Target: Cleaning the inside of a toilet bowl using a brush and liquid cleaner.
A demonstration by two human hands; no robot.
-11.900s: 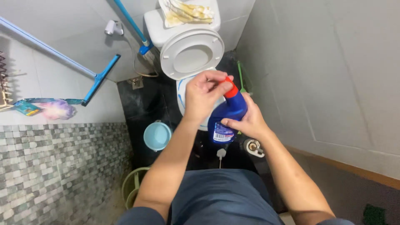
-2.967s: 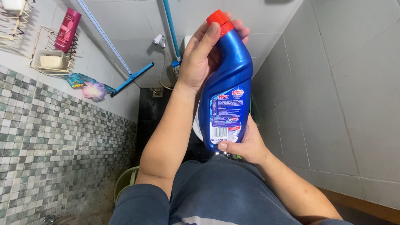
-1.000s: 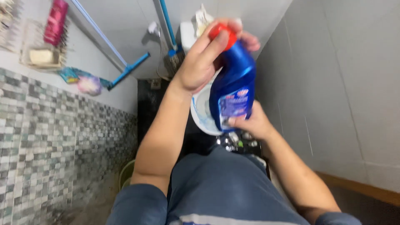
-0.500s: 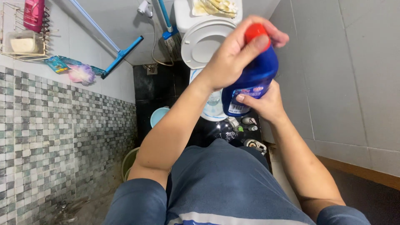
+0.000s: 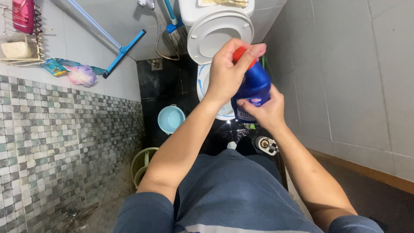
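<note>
Left hand (image 5: 226,73) fingers curl tightly around the round red plastic cap (image 5: 240,54) of a blue plastic cleaner bottle (image 5: 254,86); the right hand (image 5: 264,110) grips its lower body, above the white ceramic toilet bowl (image 5: 205,82).

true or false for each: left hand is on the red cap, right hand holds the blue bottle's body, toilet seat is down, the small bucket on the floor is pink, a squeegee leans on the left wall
1. The left hand grips the red cap of the blue bottle. True.
2. The right hand holds the bottle's lower body. True.
3. The toilet seat is down. False: it is raised, and the bowl below it is open.
4. The small bucket on the floor is pink. False: it is light blue.
5. A blue squeegee leans against the left wall. True.
</note>
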